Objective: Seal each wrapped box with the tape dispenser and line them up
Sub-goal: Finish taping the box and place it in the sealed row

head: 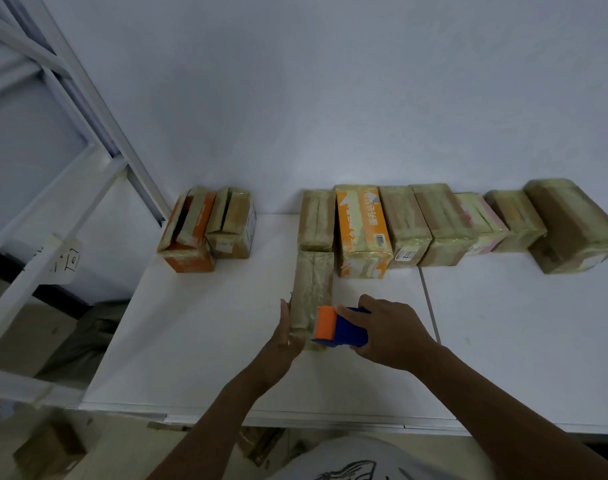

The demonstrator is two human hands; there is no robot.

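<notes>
A long wrapped box [312, 287] lies on the white table [209, 341], pointing away from me. My left hand [287, 336] presses flat against its near left side. My right hand [387, 332] grips a blue and orange tape dispenser [340, 327], whose orange end rests on the box's near top. Behind it, several wrapped boxes stand side by side in a row [434, 226] along the wall, from a small tan one [316, 220] to a large one [572, 225] at the far right.
Two more boxes [209, 226], one orange, sit apart at the back left corner of the table. A white metal frame [70, 188] rises on the left. Cardboard scraps lie on the floor [53, 445] below the table's front edge.
</notes>
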